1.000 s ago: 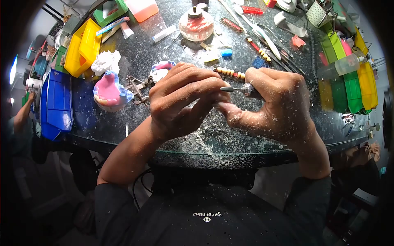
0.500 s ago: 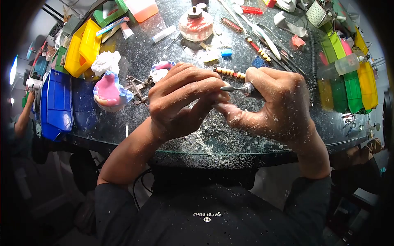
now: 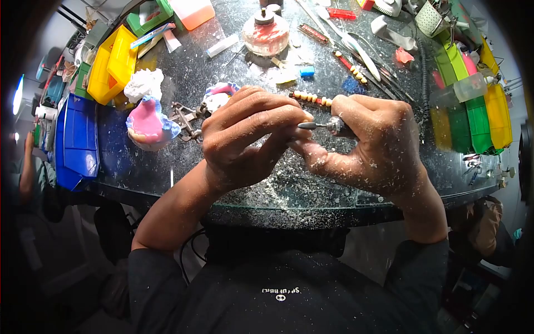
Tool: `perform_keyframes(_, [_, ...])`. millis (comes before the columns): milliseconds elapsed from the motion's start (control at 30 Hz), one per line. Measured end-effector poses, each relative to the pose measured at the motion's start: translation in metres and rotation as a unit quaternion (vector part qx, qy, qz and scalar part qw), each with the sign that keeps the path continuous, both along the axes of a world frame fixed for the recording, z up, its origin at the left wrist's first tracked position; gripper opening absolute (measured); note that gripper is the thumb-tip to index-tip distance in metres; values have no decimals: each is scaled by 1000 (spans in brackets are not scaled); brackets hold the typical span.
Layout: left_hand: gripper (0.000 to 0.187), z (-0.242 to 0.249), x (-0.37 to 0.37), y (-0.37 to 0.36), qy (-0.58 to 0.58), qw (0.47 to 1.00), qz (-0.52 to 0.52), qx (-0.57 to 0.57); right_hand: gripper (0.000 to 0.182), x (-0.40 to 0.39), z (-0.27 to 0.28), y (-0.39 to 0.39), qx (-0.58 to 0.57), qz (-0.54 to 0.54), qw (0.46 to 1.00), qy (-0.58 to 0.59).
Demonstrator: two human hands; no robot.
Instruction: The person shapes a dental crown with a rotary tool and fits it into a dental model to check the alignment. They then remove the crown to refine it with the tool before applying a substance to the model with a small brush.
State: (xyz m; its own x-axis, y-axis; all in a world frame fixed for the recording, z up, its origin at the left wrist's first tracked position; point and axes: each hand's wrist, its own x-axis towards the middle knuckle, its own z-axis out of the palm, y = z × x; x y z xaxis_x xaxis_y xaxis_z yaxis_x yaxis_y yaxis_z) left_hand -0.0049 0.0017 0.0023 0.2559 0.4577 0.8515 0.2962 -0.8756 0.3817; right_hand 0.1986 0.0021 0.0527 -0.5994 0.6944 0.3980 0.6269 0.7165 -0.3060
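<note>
My right hand is wrapped round a rotary handpiece, its grey pointed bur aimed left. The bur tip reaches the fingertips of my left hand. Those fingers pinch together on something small, mostly hidden, that I cannot make out. The thumb of my right hand meets the left fingertips. Pale dust clings to both hands. Just beyond them lies a strip of artificial teeth. Left of my left hand is a dental cast with pink wax, beside a metal articulator.
Pale shavings cover the bench by its front edge. A glass spirit burner stands at the back. Blue and yellow bins line the left; green and yellow bins the right. Another person's arm shows far left.
The handpiece has turned slightly in my right hand, and the bur sits a little lower against the left fingertips. At far left, the other person's arm has shifted.
</note>
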Motion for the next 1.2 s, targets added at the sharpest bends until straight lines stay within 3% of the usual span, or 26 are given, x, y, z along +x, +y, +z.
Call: perform_keyframes(1200, [21, 1, 0, -1, -3, 1000, 4, -2, 51, -1, 2, 0, -1, -4, 1000, 20])
